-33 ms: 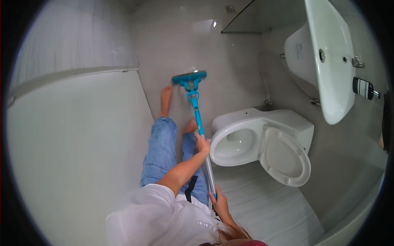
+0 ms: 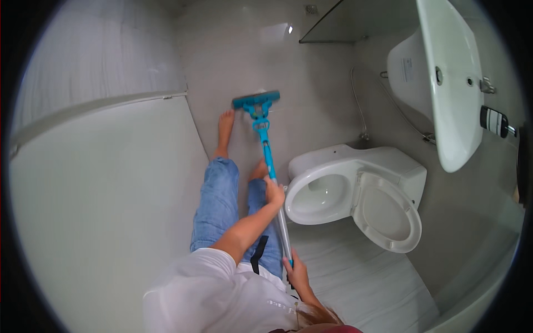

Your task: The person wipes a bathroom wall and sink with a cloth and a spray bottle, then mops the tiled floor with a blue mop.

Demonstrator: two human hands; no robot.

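Both hands, left [image 2: 273, 191] and right [image 2: 298, 272], gripping mop [image 2: 265, 145], pointing up-frame, head at wall; toilet [image 2: 333, 188] crowding right, floor [image 2: 355, 277] open lower right.

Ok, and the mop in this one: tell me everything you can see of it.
The mop has a flat teal head set crosswise on the pale floor near a bare foot. A teal upper shaft joins a silvery lower pole. It slants back toward the person: left hand grips mid-shaft, right hand the near end.
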